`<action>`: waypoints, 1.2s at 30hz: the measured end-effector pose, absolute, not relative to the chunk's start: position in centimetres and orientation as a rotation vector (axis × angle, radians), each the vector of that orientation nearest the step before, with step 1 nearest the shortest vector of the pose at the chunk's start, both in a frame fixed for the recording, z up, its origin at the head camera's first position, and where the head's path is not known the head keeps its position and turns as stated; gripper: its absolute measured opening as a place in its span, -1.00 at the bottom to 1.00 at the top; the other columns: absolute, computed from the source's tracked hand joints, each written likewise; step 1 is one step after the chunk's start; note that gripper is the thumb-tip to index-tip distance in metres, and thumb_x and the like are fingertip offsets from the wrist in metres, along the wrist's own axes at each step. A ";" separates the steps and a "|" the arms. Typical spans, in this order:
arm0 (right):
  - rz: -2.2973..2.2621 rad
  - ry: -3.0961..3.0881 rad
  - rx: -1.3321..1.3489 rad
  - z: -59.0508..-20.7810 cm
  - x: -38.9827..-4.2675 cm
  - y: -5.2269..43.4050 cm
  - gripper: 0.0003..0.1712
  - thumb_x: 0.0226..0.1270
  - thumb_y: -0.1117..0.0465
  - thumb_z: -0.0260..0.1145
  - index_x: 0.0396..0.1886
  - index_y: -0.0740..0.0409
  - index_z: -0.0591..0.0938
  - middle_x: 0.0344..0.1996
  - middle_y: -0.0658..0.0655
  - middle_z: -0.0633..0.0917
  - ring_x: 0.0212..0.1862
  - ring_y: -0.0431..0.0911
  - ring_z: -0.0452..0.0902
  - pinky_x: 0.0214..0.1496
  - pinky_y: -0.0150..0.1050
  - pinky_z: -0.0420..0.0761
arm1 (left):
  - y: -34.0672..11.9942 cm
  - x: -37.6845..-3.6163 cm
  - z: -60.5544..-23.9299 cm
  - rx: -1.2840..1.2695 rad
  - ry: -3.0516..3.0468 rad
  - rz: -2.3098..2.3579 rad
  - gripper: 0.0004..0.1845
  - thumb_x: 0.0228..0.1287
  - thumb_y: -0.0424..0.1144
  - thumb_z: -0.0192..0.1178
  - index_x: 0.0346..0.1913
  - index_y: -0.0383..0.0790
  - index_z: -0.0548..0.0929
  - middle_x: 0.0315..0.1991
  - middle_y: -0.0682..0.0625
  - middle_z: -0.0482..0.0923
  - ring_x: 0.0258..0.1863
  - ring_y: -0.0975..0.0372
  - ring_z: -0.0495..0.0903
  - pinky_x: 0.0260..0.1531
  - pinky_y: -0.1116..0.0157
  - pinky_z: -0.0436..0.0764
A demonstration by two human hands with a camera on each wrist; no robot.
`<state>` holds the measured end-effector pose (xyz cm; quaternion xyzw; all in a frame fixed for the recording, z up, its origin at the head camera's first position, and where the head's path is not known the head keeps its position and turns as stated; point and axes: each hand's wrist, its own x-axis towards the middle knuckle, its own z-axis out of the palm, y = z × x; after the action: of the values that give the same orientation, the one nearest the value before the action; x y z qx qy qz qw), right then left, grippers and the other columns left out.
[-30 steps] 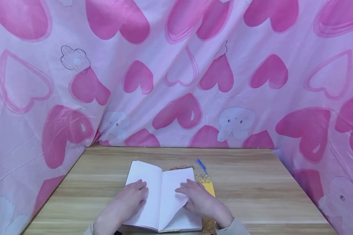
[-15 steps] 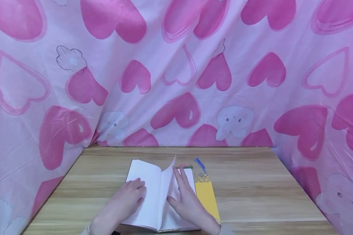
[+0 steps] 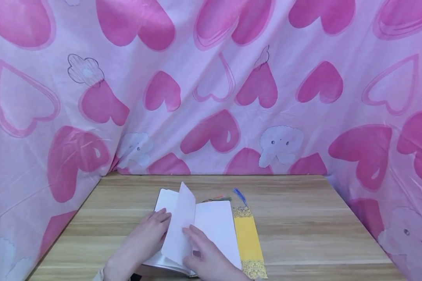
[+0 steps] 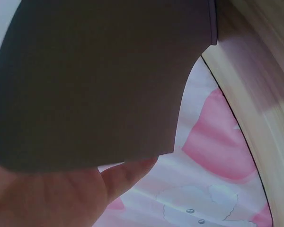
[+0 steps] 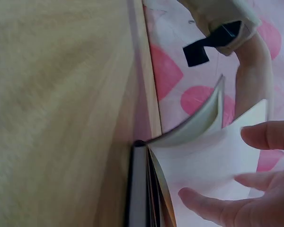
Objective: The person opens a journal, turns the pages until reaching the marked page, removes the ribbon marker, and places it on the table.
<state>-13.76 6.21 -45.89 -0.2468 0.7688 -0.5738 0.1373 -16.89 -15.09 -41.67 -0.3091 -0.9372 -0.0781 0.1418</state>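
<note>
Pink heart-print cloth backdrop [image 3: 211, 97], light wooden desk [image 3: 302, 222]. White blank-paged open notebook [image 3: 214, 224] near front edge, centre. Left hand [image 3: 144, 242] flat on left page, fingers relaxed. Right hand [image 3: 207, 259] grip pinching single white page [image 3: 179, 224], lifted mid-turn. Yellow tasselled bookmark [image 3: 247, 238] just beside notebook, right. Judged: page-turning step; next, lay page flat leftwards. No readable writing.

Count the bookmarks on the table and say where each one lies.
2, perhaps. The yellow bookmark with a blue tassel lies flat on the table, beside the notebook on its right. Coloured tassel ends peeking past the notebook's far edge suggest a second, mostly hidden one.
</note>
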 end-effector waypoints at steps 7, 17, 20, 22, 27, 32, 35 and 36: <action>-1.356 2.378 -0.776 -46.2 -13.5 5.9 -0.24 0.30 0.05 0.30 0.47 0.05 0.31 0.51 0.23 0.09 0.47 0.16 0.06 0.35 -0.10 0.35 | -15.8 -17.0 -41.3 -0.890 -2.636 -0.253 -0.71 0.08 -0.39 0.38 -0.09 -0.37 0.68 -0.03 -0.22 0.63 0.14 -0.11 0.53 0.12 -0.11 0.48; -1.033 2.586 -1.102 -46.5 -13.4 6.1 -0.26 0.37 -0.01 0.23 0.47 0.15 0.29 0.46 0.33 0.17 0.47 0.18 0.06 0.38 -0.05 0.32 | -16.4 -17.3 -40.2 -0.922 -2.393 -0.324 -0.73 -0.02 -0.44 0.43 -0.20 -0.29 0.67 -0.12 -0.22 0.65 -0.02 -0.12 0.62 -0.07 -0.04 0.62; -0.946 2.616 -1.149 -46.5 -13.4 6.2 -0.27 0.40 -0.02 0.21 0.46 0.15 0.29 0.45 0.34 0.18 0.46 0.20 0.07 0.38 -0.05 0.33 | -15.8 -16.8 -40.2 -0.933 -2.354 -0.306 -0.67 -0.04 -0.43 0.44 -0.12 -0.34 0.68 -0.09 -0.21 0.65 -0.01 -0.09 0.62 -0.06 0.00 0.62; -0.889 2.637 -1.187 -46.6 -13.4 6.2 -0.28 0.42 -0.04 0.20 0.46 0.14 0.29 0.44 0.36 0.20 0.45 0.22 0.09 0.36 -0.04 0.35 | -15.3 -16.6 -40.3 -0.955 -2.341 -0.295 -0.65 -0.03 -0.41 0.44 -0.10 -0.33 0.68 -0.07 -0.19 0.65 0.00 -0.06 0.63 -0.05 0.02 0.62; -0.818 2.660 -1.272 -46.6 -13.5 6.3 -0.28 0.44 -0.04 0.19 0.48 0.13 0.27 0.43 0.37 0.20 0.43 0.23 0.12 0.34 -0.02 0.38 | -14.2 -16.5 -41.3 -1.023 -2.408 -0.246 -0.65 0.02 -0.35 0.43 -0.07 -0.30 0.68 -0.05 -0.16 0.64 0.04 -0.05 0.60 -0.01 0.01 0.60; -0.735 2.663 -1.384 -46.4 -13.6 6.3 -0.28 0.43 -0.01 0.21 0.48 0.12 0.26 0.47 0.31 0.15 0.45 0.16 0.11 0.33 -0.05 0.39 | -13.7 -16.3 -42.2 -1.021 -2.580 -0.209 -0.67 0.10 -0.30 0.38 -0.03 -0.30 0.67 0.02 -0.19 0.62 0.13 -0.09 0.54 0.08 -0.06 0.53; -0.694 2.608 -1.318 -45.9 -13.5 6.6 -0.28 0.41 -0.07 0.23 0.49 -0.01 0.28 0.51 0.20 0.11 0.47 0.11 0.07 0.33 -0.06 0.39 | -13.6 -16.2 -42.4 -0.991 -2.667 -0.213 -0.68 0.15 -0.30 0.34 -0.02 -0.30 0.67 0.06 -0.22 0.61 0.16 -0.13 0.51 0.12 -0.12 0.48; -0.673 2.592 -1.286 -45.7 -13.5 6.8 -0.28 0.41 -0.10 0.22 0.48 -0.05 0.29 0.51 0.16 0.11 0.48 0.09 0.06 0.33 -0.07 0.39 | -13.6 -16.2 -42.5 -0.978 -2.693 -0.222 -0.68 0.16 -0.30 0.34 -0.01 -0.30 0.66 0.07 -0.23 0.60 0.17 -0.13 0.50 0.13 -0.13 0.47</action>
<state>-13.55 6.78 -45.68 -0.4313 0.8693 -0.2258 0.0853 -16.20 -13.56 -42.50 -0.3372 -0.9288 -0.0767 0.1334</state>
